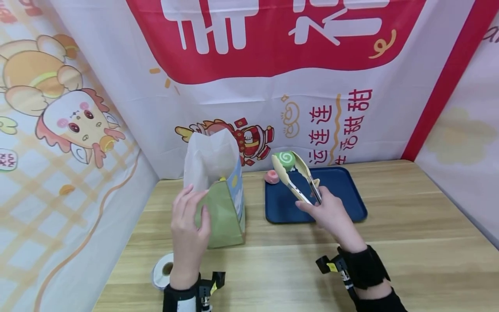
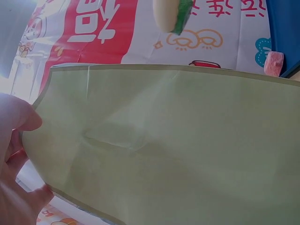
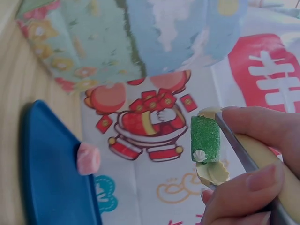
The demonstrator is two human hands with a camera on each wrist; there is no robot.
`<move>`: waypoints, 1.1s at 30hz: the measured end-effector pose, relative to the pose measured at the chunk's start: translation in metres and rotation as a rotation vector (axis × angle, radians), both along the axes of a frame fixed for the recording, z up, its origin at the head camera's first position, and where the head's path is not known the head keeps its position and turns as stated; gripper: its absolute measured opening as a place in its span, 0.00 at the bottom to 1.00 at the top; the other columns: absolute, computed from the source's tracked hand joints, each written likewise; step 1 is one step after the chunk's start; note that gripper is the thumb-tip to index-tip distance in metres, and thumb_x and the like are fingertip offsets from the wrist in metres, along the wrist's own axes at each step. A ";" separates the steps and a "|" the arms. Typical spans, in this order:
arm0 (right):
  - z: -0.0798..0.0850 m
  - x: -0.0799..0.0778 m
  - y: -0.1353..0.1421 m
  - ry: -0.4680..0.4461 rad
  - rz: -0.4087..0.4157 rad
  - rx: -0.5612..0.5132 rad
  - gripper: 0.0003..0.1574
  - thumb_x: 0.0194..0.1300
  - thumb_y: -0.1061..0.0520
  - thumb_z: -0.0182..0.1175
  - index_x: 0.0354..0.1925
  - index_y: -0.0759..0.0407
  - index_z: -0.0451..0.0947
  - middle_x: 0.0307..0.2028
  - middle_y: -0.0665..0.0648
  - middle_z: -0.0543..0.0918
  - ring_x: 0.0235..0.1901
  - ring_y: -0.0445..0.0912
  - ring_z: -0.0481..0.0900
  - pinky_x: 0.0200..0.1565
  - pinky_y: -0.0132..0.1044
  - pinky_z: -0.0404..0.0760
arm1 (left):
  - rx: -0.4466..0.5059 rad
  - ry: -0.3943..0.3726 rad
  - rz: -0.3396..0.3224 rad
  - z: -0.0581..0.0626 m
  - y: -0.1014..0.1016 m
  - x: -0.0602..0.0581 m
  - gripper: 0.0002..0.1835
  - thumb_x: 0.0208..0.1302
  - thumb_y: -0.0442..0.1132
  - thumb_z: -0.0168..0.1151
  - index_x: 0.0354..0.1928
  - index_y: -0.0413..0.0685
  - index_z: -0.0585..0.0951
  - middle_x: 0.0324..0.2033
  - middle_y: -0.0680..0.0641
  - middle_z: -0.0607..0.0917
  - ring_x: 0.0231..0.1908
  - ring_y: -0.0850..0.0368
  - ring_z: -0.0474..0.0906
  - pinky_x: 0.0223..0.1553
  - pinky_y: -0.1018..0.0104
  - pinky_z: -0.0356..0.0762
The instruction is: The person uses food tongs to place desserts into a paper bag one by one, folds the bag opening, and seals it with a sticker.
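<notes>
My right hand (image 1: 331, 212) grips a pair of tongs (image 1: 284, 175) with cream tips and metal arms. Between the tips sits a green piece of swirl cake roll (image 1: 286, 160), raised over the back of the blue tray (image 1: 335, 212). Its side looks sugary, with a small white dollop, in the right wrist view. My left hand (image 1: 191, 225) is at the top rim of a green paper bag (image 1: 224, 216), thumb in front and fingers loosely extended. In the left wrist view fingertips (image 2: 33, 119) touch the bag's edge. The bag stands upright; its inside is mostly hidden.
A small pink sweet (image 1: 271, 177) lies at the tray's left back corner. A white roll (image 1: 160, 271), partly hidden by the left forearm, rests on the wooden table (image 1: 273, 268). Printed cloth walls (image 1: 241, 93) enclose the back and sides.
</notes>
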State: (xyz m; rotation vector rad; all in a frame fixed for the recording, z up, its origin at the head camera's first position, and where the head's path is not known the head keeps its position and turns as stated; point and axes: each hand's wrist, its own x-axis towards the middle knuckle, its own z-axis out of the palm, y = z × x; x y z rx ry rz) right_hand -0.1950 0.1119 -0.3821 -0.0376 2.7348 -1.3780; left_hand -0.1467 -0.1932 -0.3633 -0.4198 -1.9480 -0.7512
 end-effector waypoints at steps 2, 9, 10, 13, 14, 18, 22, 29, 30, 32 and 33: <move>0.005 0.002 -0.002 0.007 0.013 0.005 0.43 0.56 0.36 0.62 0.53 0.67 0.63 0.21 0.54 0.69 0.16 0.44 0.69 0.16 0.31 0.67 | -0.002 -0.001 0.000 0.000 0.000 0.000 0.17 0.50 0.21 0.57 0.44 0.33 0.80 0.44 0.35 0.82 0.57 0.42 0.69 0.57 0.39 0.70; 0.022 0.010 -0.013 0.037 0.032 0.023 0.42 0.56 0.36 0.62 0.52 0.66 0.64 0.18 0.52 0.64 0.14 0.44 0.64 0.15 0.30 0.62 | -0.023 0.001 0.005 -0.002 -0.001 0.000 0.17 0.51 0.22 0.57 0.44 0.33 0.81 0.44 0.36 0.82 0.57 0.43 0.69 0.58 0.42 0.71; 0.024 0.011 -0.014 0.037 0.033 0.019 0.42 0.56 0.35 0.62 0.53 0.66 0.64 0.18 0.52 0.64 0.14 0.44 0.64 0.15 0.30 0.62 | -0.025 0.001 0.005 -0.002 -0.001 0.000 0.16 0.51 0.22 0.57 0.44 0.33 0.81 0.45 0.36 0.82 0.57 0.43 0.69 0.58 0.42 0.71; 0.028 0.013 -0.020 0.044 0.048 0.005 0.43 0.55 0.34 0.62 0.53 0.65 0.64 0.19 0.52 0.64 0.14 0.44 0.63 0.15 0.30 0.60 | -0.022 -0.003 0.003 -0.002 -0.001 0.000 0.16 0.51 0.22 0.57 0.44 0.33 0.80 0.45 0.35 0.82 0.57 0.43 0.69 0.58 0.41 0.71; 0.030 0.013 -0.023 0.046 0.056 -0.001 0.43 0.55 0.34 0.62 0.53 0.65 0.64 0.19 0.52 0.64 0.14 0.44 0.62 0.15 0.30 0.60 | -0.020 -0.005 0.004 -0.001 -0.001 0.000 0.16 0.51 0.22 0.57 0.44 0.33 0.80 0.45 0.35 0.82 0.57 0.43 0.69 0.58 0.41 0.71; 0.036 0.012 -0.031 0.061 0.073 -0.006 0.43 0.55 0.33 0.62 0.53 0.64 0.65 0.19 0.52 0.63 0.14 0.44 0.61 0.14 0.30 0.58 | -0.016 -0.010 0.007 0.001 -0.003 0.000 0.17 0.51 0.21 0.57 0.45 0.33 0.80 0.45 0.35 0.82 0.57 0.43 0.68 0.57 0.40 0.71; 0.042 0.010 -0.035 0.066 0.075 -0.012 0.42 0.55 0.34 0.62 0.52 0.63 0.65 0.18 0.52 0.63 0.14 0.43 0.61 0.14 0.30 0.59 | -0.020 -0.003 0.005 0.002 -0.002 -0.001 0.17 0.50 0.21 0.57 0.45 0.33 0.80 0.45 0.35 0.82 0.57 0.43 0.69 0.57 0.40 0.71; 0.051 0.009 -0.041 0.073 0.099 -0.044 0.41 0.55 0.34 0.62 0.53 0.62 0.65 0.17 0.51 0.64 0.12 0.43 0.60 0.13 0.29 0.58 | -0.021 0.004 0.011 0.001 -0.002 -0.001 0.16 0.50 0.21 0.57 0.44 0.32 0.80 0.44 0.35 0.82 0.57 0.43 0.69 0.57 0.41 0.71; 0.052 0.009 -0.042 0.078 0.102 -0.045 0.41 0.55 0.35 0.63 0.53 0.61 0.65 0.17 0.51 0.63 0.12 0.43 0.60 0.13 0.29 0.58 | -0.019 0.002 0.013 0.000 -0.001 -0.001 0.16 0.50 0.21 0.57 0.44 0.33 0.80 0.44 0.35 0.82 0.57 0.43 0.69 0.57 0.40 0.71; 0.055 0.009 -0.044 0.085 0.111 -0.051 0.40 0.55 0.35 0.63 0.52 0.61 0.65 0.17 0.51 0.63 0.12 0.42 0.59 0.13 0.29 0.57 | -0.019 0.000 0.015 0.000 -0.001 -0.001 0.16 0.51 0.21 0.57 0.44 0.33 0.80 0.44 0.35 0.82 0.57 0.42 0.69 0.57 0.40 0.72; 0.057 0.009 -0.045 0.088 0.115 -0.053 0.39 0.55 0.36 0.63 0.52 0.61 0.65 0.17 0.51 0.62 0.12 0.42 0.59 0.13 0.29 0.57 | -0.020 0.000 0.016 0.000 -0.001 -0.001 0.16 0.51 0.21 0.57 0.44 0.32 0.80 0.45 0.35 0.82 0.57 0.42 0.69 0.56 0.39 0.72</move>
